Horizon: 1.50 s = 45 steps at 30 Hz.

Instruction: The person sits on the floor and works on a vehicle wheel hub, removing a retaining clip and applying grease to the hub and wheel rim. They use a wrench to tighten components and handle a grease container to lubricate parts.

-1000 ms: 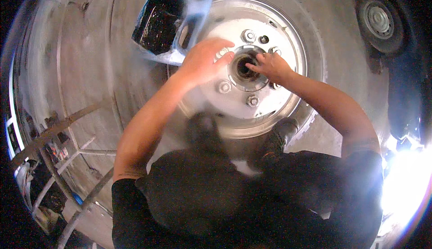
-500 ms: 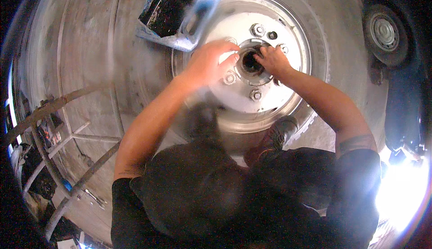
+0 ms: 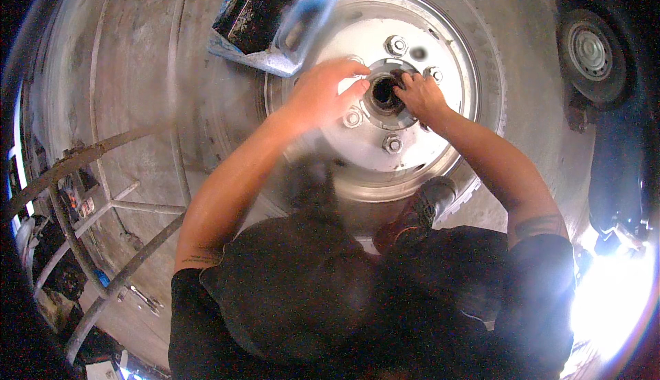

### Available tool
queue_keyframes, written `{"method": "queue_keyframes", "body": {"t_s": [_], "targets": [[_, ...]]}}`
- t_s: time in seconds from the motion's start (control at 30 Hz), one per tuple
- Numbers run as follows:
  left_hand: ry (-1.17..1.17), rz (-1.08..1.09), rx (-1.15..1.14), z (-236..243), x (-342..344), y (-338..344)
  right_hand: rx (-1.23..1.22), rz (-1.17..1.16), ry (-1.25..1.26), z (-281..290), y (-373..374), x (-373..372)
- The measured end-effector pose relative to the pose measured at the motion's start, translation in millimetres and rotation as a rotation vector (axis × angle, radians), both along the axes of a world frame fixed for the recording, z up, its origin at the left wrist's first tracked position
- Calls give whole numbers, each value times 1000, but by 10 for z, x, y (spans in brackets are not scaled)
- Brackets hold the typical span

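A large truck wheel lies flat before me, its pale metal disc (image 3: 357, 150) studded with several nuts, such as the upper nut (image 3: 397, 45). In its middle is a round hub (image 3: 386, 120) with a dark bore (image 3: 386, 92). My left hand (image 3: 328, 91) is at the hub's left side, thumb and index finger apart, with nothing visible between them. At the bore's right edge, my right hand (image 3: 422, 97) has its fingers bent together. What those fingertips grip, if anything, is hidden. A cut-open blue plastic canister (image 3: 292, 33), blackened inside, stands at the wheel's upper left.
A metal tube frame (image 3: 130, 206) stands on the left over the stained concrete floor (image 3: 141, 57). Some tools (image 3: 144, 301) lie at lower left. Another wheel (image 3: 590, 50), on a dark vehicle, is at far right. My shoe (image 3: 433, 198) is beside the near rim.
The view has shifted slightly. Both hands stay at the hub in nearly the same pose.
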<state>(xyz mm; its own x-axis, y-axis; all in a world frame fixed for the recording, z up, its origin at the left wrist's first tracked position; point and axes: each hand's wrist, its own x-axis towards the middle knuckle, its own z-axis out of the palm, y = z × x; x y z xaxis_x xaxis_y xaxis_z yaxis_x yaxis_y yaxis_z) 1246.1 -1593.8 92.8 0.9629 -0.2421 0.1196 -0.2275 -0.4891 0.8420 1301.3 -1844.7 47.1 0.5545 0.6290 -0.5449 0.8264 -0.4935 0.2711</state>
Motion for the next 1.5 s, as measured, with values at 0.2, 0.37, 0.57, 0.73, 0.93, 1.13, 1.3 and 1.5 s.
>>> {"method": "queue_keyframes", "body": {"t_s": [0.2,0.37,0.57,0.73,0.93,1.13,1.3,1.5], "targets": [[33,26,-36,69,-4,-40,-5,-214,126,73,82,3],[24,25,-44,111,-3,-41,-10,-154,127,45,23,-33],[68,35,-48,107,-6,-47,-6,-223,182,-7,33,-8],[152,-9,-46,139,16,-40,-50,-224,190,130,126,-47],[175,2,-58,240,21,-69,-28,-261,251,128,85,-36],[175,6,-96,221,29,-67,-55,-302,295,98,114,4],[190,7,-112,199,33,-66,-110,-329,329,187,195,21],[183,-3,-99,202,46,-66,-81,-386,371,213,204,14]]}}
